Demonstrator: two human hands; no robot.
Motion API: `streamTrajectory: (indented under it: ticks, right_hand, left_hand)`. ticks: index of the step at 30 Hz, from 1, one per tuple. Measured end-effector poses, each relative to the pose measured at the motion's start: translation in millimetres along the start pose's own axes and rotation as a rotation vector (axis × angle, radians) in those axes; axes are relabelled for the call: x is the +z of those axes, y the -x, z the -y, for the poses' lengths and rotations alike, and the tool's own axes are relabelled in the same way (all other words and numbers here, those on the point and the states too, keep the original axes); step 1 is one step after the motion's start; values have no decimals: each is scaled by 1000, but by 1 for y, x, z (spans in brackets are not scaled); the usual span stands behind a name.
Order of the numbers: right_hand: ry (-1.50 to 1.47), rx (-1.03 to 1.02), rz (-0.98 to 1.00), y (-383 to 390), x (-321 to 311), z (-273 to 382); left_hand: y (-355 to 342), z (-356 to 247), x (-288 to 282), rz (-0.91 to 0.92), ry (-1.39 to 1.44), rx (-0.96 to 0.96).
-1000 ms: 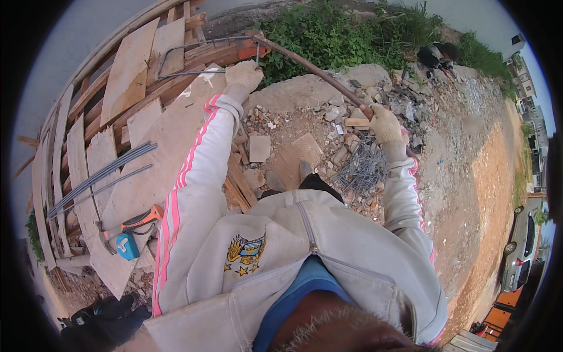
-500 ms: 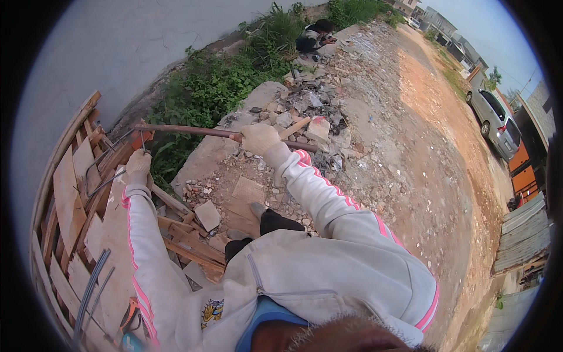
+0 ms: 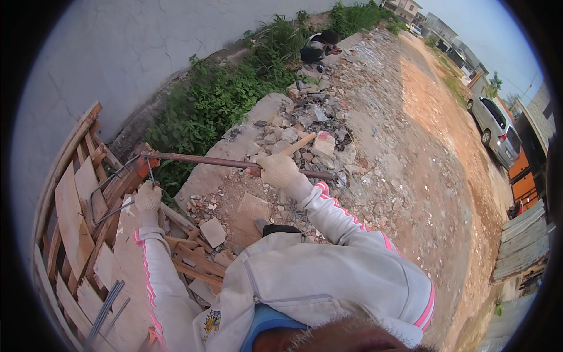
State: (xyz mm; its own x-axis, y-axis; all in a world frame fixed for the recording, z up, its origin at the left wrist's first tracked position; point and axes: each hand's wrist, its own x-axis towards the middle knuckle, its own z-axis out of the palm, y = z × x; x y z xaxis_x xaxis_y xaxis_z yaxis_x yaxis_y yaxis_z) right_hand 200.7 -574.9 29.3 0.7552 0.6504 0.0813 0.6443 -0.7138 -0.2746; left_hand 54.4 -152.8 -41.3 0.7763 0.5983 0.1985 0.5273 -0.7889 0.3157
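My right hand point(image 3: 278, 170), in a cream knitted glove, is wrapped round a long rusty brown pipe point(image 3: 202, 159) near its right end. The pipe lies nearly level across the view, its left end at a reddish-orange block point(image 3: 142, 169) on the wood pile. My left hand point(image 3: 148, 198), gloved alike, is closed on a thin steel rod point(image 3: 114, 212) beside that block. The rod is bent into an angular, frame-like shape. One short end stands up above my left fingers, close under the pipe. Exactly how pipe and rod meet is too small to tell.
Stacked boards and planks point(image 3: 75, 202) rise at the left, with several straight steel rods point(image 3: 107, 314) on them. Broken rubble point(image 3: 305, 144) and a wood stick lie beyond my right hand. A person point(image 3: 319, 47) crouches by the weeds. A silver car point(image 3: 495, 130) stands far right.
The whole view has shifted, so hands, pipe and rod sit lower and slightly further right. Both grips are kept, and the pipe's slant is nearly the same.
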Motion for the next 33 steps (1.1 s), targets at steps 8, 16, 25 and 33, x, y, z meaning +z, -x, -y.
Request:
streamTrajectory:
  ticks: [8, 16, 25, 33]
  right_hand:
    - [-128, -82, 161, -58, 54, -56]
    - [-335, -207, 41, -122, 107, 13]
    - [-769, -164, 103, -143, 139, 48]
    - [-1047, -109, 363, -167, 172, 172]
  left_hand:
    - [0, -28, 3, -76, -121, -31]
    - [5, -25, 4, -164, -184, -19]
    - [3, -8, -50, -181, -87, -204]
    - [-44, 161, -95, -269, -419, -600]
